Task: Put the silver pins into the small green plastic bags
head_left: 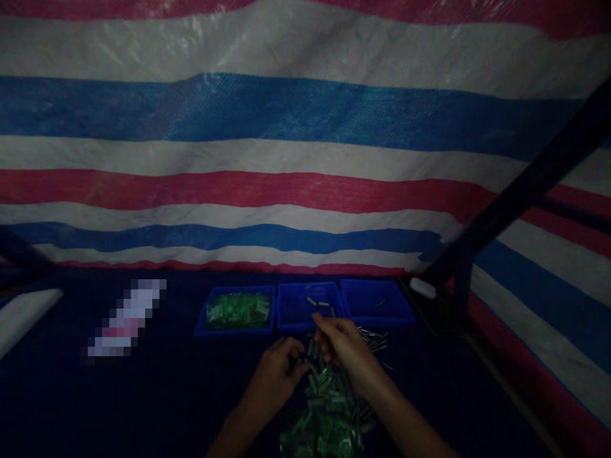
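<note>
In the dim head view, my right hand (341,343) is closed in a pinch at the front edge of the middle blue tray (294,326); anything between its fingertips is too small to make out. My left hand (279,369) has its fingers curled towards the thumb, beside a heap of small grey cylindrical pieces (312,348). What it grips, if anything, is unclear. Between my forearms lies a pile of small pieces in green wrapping (327,397). Thin metal pins (378,339) are scattered just right of my right hand. A few small pieces (323,304) lie in the middle tray.
The left blue tray (203,327) holds green-wrapped pieces. In the right blue tray (353,305) is a thin pin. A white object (422,288) sits at the back right. A pixelated sheet (128,315) lies left on the dark table (167,394). Striped sheeting (286,114) hangs behind.
</note>
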Demonstrator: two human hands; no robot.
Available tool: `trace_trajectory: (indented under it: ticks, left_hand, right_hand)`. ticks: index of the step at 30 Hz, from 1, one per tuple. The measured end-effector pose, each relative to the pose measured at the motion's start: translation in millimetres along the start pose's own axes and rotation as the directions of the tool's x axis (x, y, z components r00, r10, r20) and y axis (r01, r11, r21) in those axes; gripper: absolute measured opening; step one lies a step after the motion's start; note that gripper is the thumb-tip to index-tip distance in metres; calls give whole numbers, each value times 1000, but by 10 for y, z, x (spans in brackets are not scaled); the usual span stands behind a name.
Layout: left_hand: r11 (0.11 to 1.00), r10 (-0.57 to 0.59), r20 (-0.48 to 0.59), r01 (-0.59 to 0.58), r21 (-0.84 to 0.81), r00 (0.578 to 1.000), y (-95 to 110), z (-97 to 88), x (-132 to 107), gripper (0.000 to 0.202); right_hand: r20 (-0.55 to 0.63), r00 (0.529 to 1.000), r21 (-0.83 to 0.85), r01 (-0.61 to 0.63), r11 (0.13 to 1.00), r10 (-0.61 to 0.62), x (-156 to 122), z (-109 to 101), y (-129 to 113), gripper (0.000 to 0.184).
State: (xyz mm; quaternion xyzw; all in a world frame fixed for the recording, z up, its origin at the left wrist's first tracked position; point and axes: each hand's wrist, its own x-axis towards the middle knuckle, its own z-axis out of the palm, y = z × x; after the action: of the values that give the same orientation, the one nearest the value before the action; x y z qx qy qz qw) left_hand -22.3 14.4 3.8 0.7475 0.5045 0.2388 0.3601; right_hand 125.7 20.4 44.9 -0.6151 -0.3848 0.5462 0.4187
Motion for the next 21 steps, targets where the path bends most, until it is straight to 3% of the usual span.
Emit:
trace_trajectory:
  ticks: [3, 6, 11, 14, 16, 19, 21]
  left_hand:
    - [1000, 3, 4, -3, -11, 1000, -7, 5, -43, 23]
    - [996, -35, -18, 37, 79, 999, -7, 25, -77, 22]
    - [986, -50, 15, 47, 162, 999, -27, -22, -140, 8]
    - [999, 40, 44, -41, 19, 998, -32, -89, -160, 15]
    - [993, 60, 34, -56, -107, 998, -23, -132, -154, 21]
    - [968, 12, 20, -6, -250, 1000, -21, -162, -132, 26]
    - [954, -31, 27, 38, -299, 999, -47, -145, -121, 30]
  right_hand:
    - [-11, 999, -43, 48, 998, -48, 161, 69, -18, 41]
    - [-56, 967, -82, 242, 967, -247, 268, 66, -51, 37]
    - [-43, 894, -297, 416, 860, -447, 76, 43, 162, 33]
    - [33, 852, -486, 470, 737, -522, -148, 37, 375, 26]
    - [153, 811, -551, 544, 632, -565, -259, 26, 444, 14]
    - [320, 755, -591, 632, 502, -573, -326, 12, 432, 25]
    - [372, 738, -610, 652, 451, -563, -323, 10, 408, 26]
